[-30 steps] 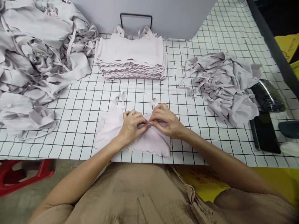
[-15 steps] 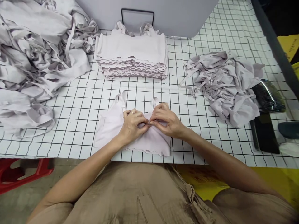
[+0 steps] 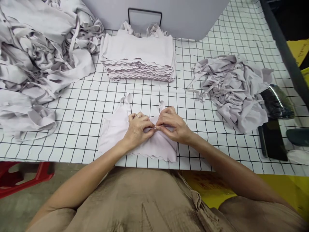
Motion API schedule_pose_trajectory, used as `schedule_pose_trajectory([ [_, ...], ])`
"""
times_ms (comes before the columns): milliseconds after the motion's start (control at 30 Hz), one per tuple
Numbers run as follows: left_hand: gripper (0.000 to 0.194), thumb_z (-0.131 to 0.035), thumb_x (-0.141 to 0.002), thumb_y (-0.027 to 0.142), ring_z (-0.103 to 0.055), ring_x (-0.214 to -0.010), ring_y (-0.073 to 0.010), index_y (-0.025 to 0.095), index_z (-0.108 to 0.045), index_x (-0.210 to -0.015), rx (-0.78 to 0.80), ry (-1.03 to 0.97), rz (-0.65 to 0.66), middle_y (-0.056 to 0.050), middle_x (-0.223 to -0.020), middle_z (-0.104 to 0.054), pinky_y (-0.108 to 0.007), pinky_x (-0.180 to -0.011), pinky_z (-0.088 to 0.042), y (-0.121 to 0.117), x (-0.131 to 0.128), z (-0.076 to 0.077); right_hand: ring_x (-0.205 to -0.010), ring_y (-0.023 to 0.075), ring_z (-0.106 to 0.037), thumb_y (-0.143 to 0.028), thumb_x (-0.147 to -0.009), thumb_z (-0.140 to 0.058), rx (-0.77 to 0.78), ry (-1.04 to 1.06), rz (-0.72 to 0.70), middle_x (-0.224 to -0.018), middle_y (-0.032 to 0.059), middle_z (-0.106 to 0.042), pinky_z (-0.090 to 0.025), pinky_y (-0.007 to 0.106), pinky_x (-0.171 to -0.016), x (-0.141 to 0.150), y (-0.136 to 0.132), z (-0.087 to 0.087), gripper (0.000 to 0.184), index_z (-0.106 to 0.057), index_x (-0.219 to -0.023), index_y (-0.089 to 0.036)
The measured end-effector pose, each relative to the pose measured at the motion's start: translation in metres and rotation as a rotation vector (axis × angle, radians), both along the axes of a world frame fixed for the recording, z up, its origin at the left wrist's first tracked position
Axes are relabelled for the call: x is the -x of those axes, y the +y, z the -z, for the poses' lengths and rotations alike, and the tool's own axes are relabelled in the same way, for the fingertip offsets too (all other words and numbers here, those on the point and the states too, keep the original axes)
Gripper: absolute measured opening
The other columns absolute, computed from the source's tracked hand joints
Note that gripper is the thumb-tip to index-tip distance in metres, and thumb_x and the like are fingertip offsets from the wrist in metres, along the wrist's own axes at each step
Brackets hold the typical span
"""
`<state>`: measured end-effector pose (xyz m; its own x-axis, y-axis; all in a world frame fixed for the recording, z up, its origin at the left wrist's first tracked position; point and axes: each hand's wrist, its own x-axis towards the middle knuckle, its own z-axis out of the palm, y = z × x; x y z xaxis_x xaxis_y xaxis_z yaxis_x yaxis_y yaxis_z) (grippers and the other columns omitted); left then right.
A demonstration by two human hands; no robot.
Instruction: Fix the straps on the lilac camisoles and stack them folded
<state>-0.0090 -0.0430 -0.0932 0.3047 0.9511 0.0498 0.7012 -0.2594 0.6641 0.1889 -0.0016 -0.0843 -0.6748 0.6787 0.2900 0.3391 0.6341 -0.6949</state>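
A pale pink strappy camisole top (image 3: 113,135) lies flat near the table's front edge, its two thin straps pointing away from me. My left hand (image 3: 138,130) and my right hand (image 3: 172,125) meet over the middle of its neckline. Each hand is closed, thumb and fingertips pinching the fabric from either side. A tiny shiny bit shows between the fingertips, too small to name. The left hand wears a ring.
Beyond the top is a neat stack of folded tops (image 3: 138,58), against a grey box (image 3: 183,19) with a black wire handle. Loose garments heap at left (image 3: 43,58) and right (image 3: 234,87). At far right are a dark ribbed object (image 3: 277,101) and a black phone (image 3: 272,140).
Both hands keep pinching the same spot with hardly any movement. The view has shifted slightly; the top stays in place on the table.
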Motion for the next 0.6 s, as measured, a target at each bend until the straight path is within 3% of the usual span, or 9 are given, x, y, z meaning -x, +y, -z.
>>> schedule_pose_trajectory([
  [600, 0.016, -0.068, -0.09, 0.029, -0.054, -0.089, -0.0204, 0.027, -0.076, -0.075, 0.011, -0.029, 0.017, 0.002, -0.074, -0.067, -0.045, -0.097, -0.027, 0.0005, 0.0024, 0.0014, -0.092, 0.0243, -0.05, -0.014, -0.094, -0.049, -0.119, -0.159, -0.051, -0.075, 0.004, -0.059, -0.034, 0.047, -0.087, -0.0007, 0.0011, -0.007, 0.021, -0.06, -0.077, -0.022],
])
